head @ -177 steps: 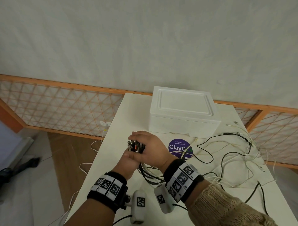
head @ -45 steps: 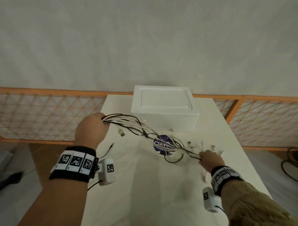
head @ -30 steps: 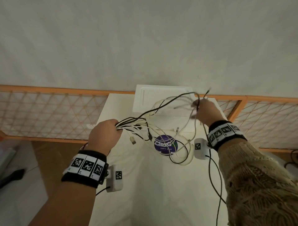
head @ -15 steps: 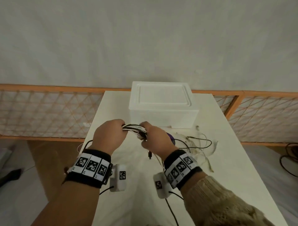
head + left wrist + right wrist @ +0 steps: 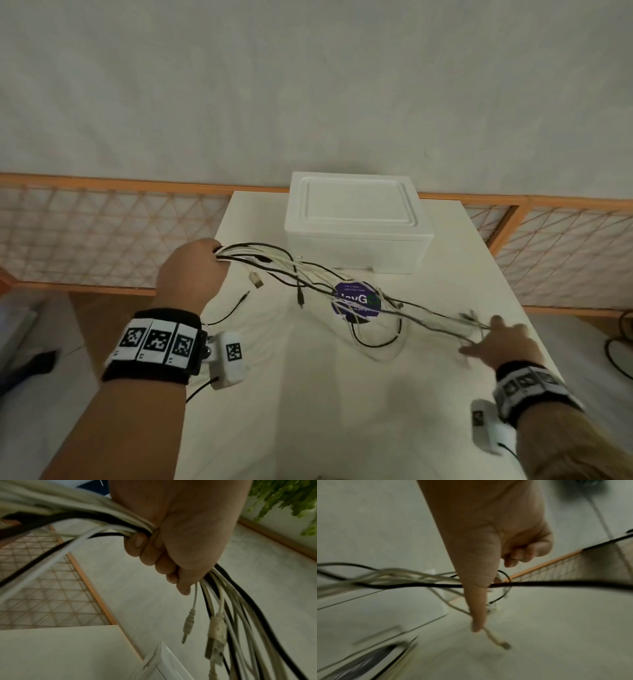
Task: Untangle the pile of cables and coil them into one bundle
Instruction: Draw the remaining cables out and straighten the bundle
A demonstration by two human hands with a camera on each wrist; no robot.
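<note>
The cables (image 5: 342, 287) are clenched at one end in the left hand (image 5: 191, 274); their long axis runs rightward to the right hand (image 5: 500, 342), fingers spread, strands draped across.

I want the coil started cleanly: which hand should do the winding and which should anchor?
Probably the right hand winds: its fingers are extended among the cables' loose far ends. The left hand already has a full grip on the gathered end, so it is better as the anchor.
</note>
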